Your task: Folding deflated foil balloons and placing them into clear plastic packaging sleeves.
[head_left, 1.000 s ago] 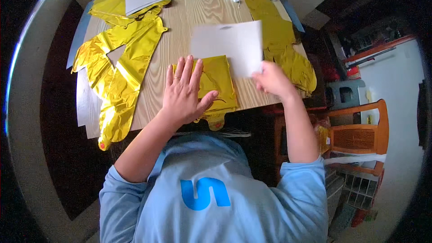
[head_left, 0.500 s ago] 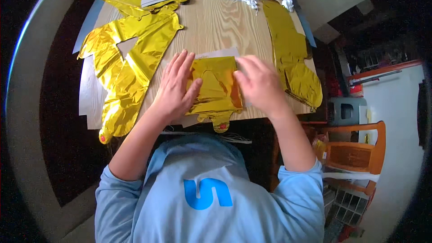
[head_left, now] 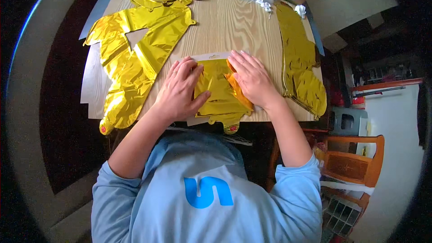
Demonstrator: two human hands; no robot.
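A gold foil balloon (head_left: 130, 67) lies left. The left hand (head_left: 179, 91), loosely spread, touches the folded gold foil (head_left: 213, 87) on a card (head_left: 208, 56) by the table's (head_left: 225, 22) edge. The right hand (head_left: 254, 80) lies flat on the foil's right side.

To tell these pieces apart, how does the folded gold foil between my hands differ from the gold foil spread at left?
The folded foil is a compact, roughly square packet; the spread foil is longer, with an angular gap. The left hand and right hand touch the folded foil; neither touches the spread foil. Both are shiny gold.
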